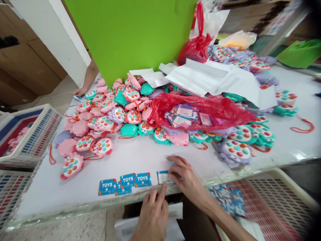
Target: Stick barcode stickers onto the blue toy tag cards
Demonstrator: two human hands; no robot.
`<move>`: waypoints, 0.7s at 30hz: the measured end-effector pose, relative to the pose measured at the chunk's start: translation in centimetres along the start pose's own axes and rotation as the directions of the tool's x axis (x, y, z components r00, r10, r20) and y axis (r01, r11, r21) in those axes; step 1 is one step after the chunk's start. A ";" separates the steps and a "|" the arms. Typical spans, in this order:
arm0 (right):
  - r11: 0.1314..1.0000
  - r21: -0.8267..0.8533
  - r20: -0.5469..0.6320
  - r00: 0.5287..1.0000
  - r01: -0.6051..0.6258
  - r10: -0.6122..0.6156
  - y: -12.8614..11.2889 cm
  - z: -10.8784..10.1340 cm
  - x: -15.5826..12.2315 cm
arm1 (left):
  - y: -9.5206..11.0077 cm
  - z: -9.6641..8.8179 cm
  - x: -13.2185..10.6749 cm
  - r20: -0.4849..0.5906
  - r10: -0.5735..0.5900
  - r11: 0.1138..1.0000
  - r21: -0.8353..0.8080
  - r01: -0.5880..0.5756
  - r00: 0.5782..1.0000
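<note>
A small blue-bordered card (pixel 163 177) lies on the table near its front edge, its white label with a barcode facing up. My right hand (pixel 187 180) covers the right end of this card, thumb and fingertips on it and one finger stretched out above. From below, my left hand (pixel 153 212) points its index finger at the card's lower edge; the other fingers are partly bent and hold nothing visible. To the left, several blue cards printed TOYS (pixel 107 186) lie overlapping in a row.
Pink, green and purple animal-shaped toys (pixel 104 124) with orange cords are heaped behind. A red plastic bag (pixel 225 112) holds more cards. A green panel (pixel 140 36) stands at the back. Baskets (pixel 32 140) flank the table. Another person's hand (pixel 80 91) is at far left.
</note>
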State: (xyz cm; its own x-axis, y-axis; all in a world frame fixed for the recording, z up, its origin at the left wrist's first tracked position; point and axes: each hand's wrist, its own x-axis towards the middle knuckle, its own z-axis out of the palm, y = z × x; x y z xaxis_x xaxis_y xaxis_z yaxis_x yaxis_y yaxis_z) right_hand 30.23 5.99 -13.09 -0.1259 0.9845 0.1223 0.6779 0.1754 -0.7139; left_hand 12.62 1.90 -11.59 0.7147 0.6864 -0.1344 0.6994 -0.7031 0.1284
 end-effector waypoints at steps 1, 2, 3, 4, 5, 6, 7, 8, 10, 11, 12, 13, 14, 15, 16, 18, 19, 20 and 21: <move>1.000 -0.021 0.001 1.000 -0.001 0.001 0.1 0.0 0.0 | -0.1 0.1 0.0 -0.001 -0.001 1.000 -0.005 0.001 1.000; 0.999 -0.041 0.005 1.000 -0.003 0.003 0.1 0.0 -0.1 | -0.1 0.1 0.1 -0.002 -0.002 1.000 -0.008 0.002 1.000; 0.998 -0.062 0.011 1.000 -0.006 0.006 0.2 0.0 -0.1 | -0.1 0.2 0.1 -0.003 -0.005 1.000 -0.008 0.005 1.000; 0.997 -0.082 0.016 1.000 -0.008 0.009 0.2 0.0 -0.1 | -0.2 0.2 0.1 -0.006 -0.009 1.000 -0.006 0.009 1.000; 0.995 -0.100 0.018 1.000 -0.009 0.011 0.2 -0.1 -0.1 | -0.1 0.3 0.2 -0.009 -0.012 1.000 -0.003 0.012 1.000; 0.993 -0.118 0.019 1.000 -0.008 0.011 0.1 -0.1 -0.1 | -0.1 0.4 0.2 -0.013 -0.012 1.000 -0.001 0.012 1.000; 0.991 -0.135 0.017 1.000 -0.006 0.009 0.0 -0.1 -0.1 | -0.1 0.4 0.2 -0.017 -0.012 1.000 0.002 0.012 1.000; 0.988 -0.152 0.015 1.000 -0.002 0.005 0.0 -0.1 -0.1 | -0.1 0.5 0.1 -0.024 -0.012 1.000 0.003 0.013 1.000; 0.983 -0.185 0.010 1.000 0.013 -0.012 -0.1 0.0 -0.1 | 0.0 0.7 0.1 -0.035 -0.012 1.000 -0.003 0.012 0.999; 0.980 -0.200 0.008 1.000 0.024 -0.023 -0.1 0.1 -0.2 | 0.0 0.8 0.1 -0.037 -0.012 1.000 -0.010 0.012 0.999; 0.977 -0.212 0.010 0.999 0.035 -0.034 0.0 0.2 -0.2 | 0.0 0.9 0.0 -0.036 -0.012 1.000 -0.018 0.012 0.999; 0.974 -0.221 0.015 0.999 0.047 -0.045 0.1 0.1 -0.2 | -0.1 1.0 0.1 -0.034 -0.012 1.000 -0.026 0.011 0.999; 0.973 -0.224 0.016 0.998 0.056 -0.054 0.3 0.1 -0.2 | -0.1 1.1 0.1 -0.035 -0.010 0.999 -0.032 0.008 0.999; 0.973 -0.223 0.008 0.998 0.058 -0.058 0.6 0.0 -0.2 | -0.1 1.2 0.1 -0.043 -0.008 0.999 -0.033 0.007 0.999; 0.974 -0.220 -0.010 0.998 0.054 -0.057 0.8 -0.2 -0.2 | -0.2 1.4 0.1 -0.057 -0.005 1.000 -0.029 0.003 0.998; 0.973 -0.226 -0.077 0.995 0.040 -0.059 1.3 -0.3 -0.2 | -0.2 1.6 0.1 -0.113 -0.005 1.000 -0.005 0.004 0.994; 0.970 -0.238 -0.109 0.992 0.037 -0.065 1.4 -0.2 -0.2 | -0.2 1.6 0.0 -0.140 -0.017 1.000 0.003 0.018 0.990; 0.965 -0.260 -0.134 0.988 0.042 -0.079 1.5 0.1 -0.2 | -0.2 1.5 -0.2 -0.154 -0.029 1.000 -0.001 0.030 0.988; 0.956 -0.289 -0.144 0.984 0.056 -0.102 1.6 0.5 -0.1 | -0.2 1.2 -0.3 -0.161 -0.049 0.999 -0.013 0.048 0.986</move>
State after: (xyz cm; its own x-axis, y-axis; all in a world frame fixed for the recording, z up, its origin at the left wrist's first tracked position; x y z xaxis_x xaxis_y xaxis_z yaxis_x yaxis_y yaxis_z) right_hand 30.94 6.12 -14.63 -0.0884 0.9522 0.2923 0.8498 0.2252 -0.4765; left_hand 12.22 1.61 -12.77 0.6712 0.7410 0.0192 0.7326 -0.6671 0.1350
